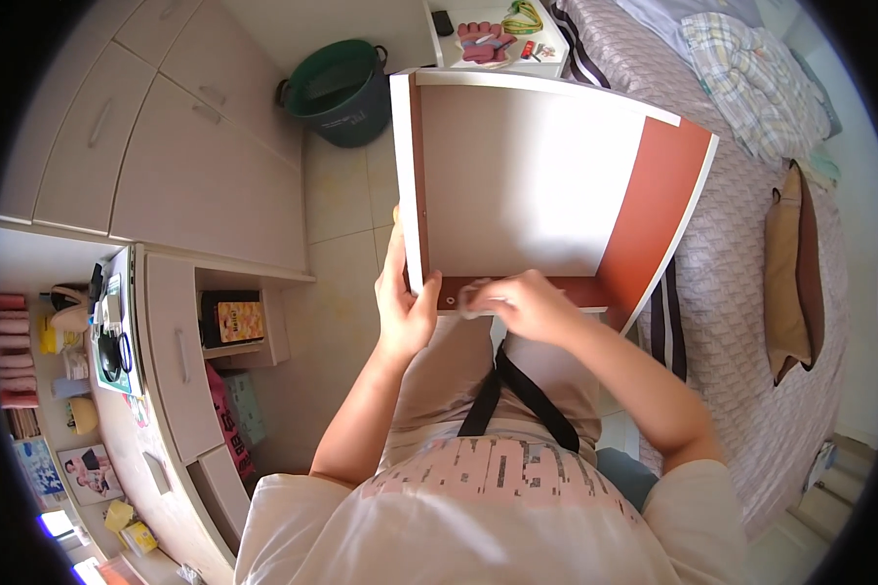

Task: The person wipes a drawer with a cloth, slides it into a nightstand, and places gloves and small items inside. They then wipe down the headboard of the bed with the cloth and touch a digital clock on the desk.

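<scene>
A drawer (527, 175) with a white bottom, reddish-brown inner sides and white edges is tilted up over my lap. My left hand (407, 307) grips its near left corner, the thumb on the inner face and the fingers wrapped round the outside. Inside the near side, my right hand (537, 307) presses a crumpled pale cloth or tissue (472, 296) against the brown panel, beside a small round hole. My right fingers are bent round this cloth and partly blurred. Part of the drawer's outer near face is hidden.
A dark green tub (337, 93) stands on the tiled floor beyond the drawer. Pink gloves (484, 41) and small items lie on a white cabinet top. To the right is a quilted bed (727, 292) with a tan bag (790, 278); cabinets and a cluttered desk (127, 409) line the left.
</scene>
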`<state>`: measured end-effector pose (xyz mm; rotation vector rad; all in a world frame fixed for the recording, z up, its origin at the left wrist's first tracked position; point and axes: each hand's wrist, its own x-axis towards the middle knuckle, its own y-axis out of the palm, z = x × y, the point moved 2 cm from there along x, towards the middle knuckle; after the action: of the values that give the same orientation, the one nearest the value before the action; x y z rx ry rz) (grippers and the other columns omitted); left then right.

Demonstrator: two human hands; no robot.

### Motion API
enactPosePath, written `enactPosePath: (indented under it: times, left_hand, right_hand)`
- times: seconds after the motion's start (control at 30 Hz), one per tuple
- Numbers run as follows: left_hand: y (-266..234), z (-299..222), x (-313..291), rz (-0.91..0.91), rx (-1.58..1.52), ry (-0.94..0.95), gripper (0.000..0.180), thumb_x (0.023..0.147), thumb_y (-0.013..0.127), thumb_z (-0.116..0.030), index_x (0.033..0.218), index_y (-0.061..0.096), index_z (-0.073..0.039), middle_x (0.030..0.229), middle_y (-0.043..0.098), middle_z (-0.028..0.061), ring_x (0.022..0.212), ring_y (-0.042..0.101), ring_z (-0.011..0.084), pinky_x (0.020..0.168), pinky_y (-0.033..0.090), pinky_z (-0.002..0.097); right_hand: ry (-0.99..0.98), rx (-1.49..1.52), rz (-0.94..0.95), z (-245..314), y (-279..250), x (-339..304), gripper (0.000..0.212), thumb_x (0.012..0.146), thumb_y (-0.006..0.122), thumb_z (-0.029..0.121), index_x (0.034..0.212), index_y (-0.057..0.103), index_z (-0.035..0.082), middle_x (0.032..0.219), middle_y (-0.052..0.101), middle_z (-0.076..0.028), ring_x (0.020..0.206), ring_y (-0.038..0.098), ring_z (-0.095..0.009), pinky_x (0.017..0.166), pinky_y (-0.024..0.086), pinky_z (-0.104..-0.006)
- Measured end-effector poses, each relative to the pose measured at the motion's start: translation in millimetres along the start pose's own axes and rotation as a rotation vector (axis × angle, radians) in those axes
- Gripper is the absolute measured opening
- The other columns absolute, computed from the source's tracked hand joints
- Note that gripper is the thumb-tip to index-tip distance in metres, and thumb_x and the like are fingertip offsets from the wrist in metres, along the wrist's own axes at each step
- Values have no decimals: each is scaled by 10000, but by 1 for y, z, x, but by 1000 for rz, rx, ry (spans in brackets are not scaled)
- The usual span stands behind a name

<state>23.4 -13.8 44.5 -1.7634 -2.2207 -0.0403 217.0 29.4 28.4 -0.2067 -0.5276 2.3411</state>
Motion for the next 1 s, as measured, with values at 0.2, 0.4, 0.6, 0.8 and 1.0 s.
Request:
enactPosePath:
  times: [0.2, 0.4, 0.6, 0.8, 1.0]
  left_hand:
    - [2, 5, 0, -19, -40, -2, 734, 839, 492, 124, 1549, 339, 20, 1528, 482, 182, 1334, 521, 235, 1091, 390, 320]
    - [0, 1, -1, 3, -129, -71, 689, 877, 486, 114, 1542, 322, 36, 1341, 556, 121, 1184, 554, 177, 1044, 432, 317]
    - [2, -4, 6, -19, -21, 13, 697, 861, 493, 104, 1539, 344, 41, 1343, 577, 122, 1218, 545, 183, 1064, 404, 311]
    - [6, -7, 16, -27, 12, 25, 695, 858, 498, 100, 1537, 362, 42, 1373, 574, 132, 1235, 537, 178, 1082, 385, 304]
    - [6, -18, 7, -56, -69, -78, 692, 867, 497, 119, 1540, 357, 42, 1348, 583, 113, 1196, 551, 168, 1046, 407, 289]
  right_hand:
    - [99, -271, -8, -12, 6, 1, 278, 823, 596, -110, 1013, 746, 26, 981, 751, -168, 853, 733, -336, 774, 578, -424]
    - [-108, -154, -142, 7, 25, 11, 292, 810, 616, -103, 1039, 730, 38, 1086, 714, -144, 1015, 678, -335, 901, 534, -411]
    - [187, -507, -151, -30, -50, -70, 299, 875, 559, -51, 1151, 658, 5, 982, 710, -242, 915, 712, -392, 816, 581, -462]
    - [-191, -600, -225, -21, 14, -27, 426, 813, 557, -77, 1226, 629, -1, 1278, 662, -186, 1010, 696, -418, 897, 590, -478]
    - [230, -691, 106, 4, -23, -56, 376, 884, 540, -23, 1253, 608, -4, 1252, 663, -202, 1043, 703, -335, 837, 607, -458]
